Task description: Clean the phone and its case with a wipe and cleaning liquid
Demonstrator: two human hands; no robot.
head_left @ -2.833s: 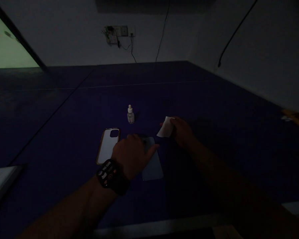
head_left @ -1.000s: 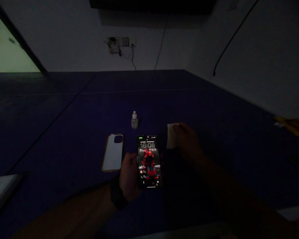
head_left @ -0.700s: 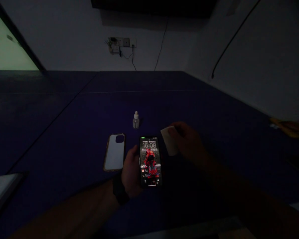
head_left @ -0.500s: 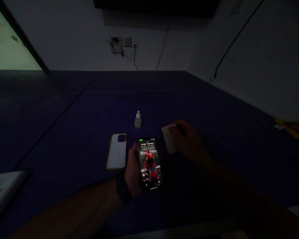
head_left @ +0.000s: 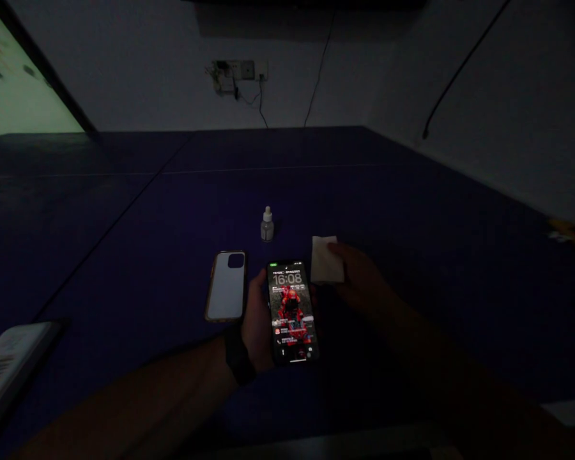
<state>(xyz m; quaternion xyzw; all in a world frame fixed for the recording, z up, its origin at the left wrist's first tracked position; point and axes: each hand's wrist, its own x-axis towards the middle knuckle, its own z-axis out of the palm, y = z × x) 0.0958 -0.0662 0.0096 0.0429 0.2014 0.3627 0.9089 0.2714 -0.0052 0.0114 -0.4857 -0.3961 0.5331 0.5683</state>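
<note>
In the head view, the phone point(head_left: 292, 313), no longer face down, sits lit front up in the left hand's point(head_left: 259, 329) curled fingers, toward the desk's point(head_left: 172, 223) near edge, its front now open beside the cloth point(head_left: 326, 262) the right hand point(head_left: 361, 271) pinches.

Dim interior of a room; whether home or office cannot be told. A pale back wall point(head_left: 148, 64) and right wall point(head_left: 512, 134) meet in a corner beyond a broad blue-violet surface point(head_left: 172, 211) crossed by straight lines point(head_left: 112, 227). Indoor wiring is evident: a row of wall sockets point(head_left: 242, 69) with a black cord point(head_left: 260, 102), a thin cable point(head_left: 320, 73) down the back wall, a thicker cable point(head_left: 461, 69) along the right wall. A greenish pane point(head_left: 23, 89) glows at upper left.
</note>
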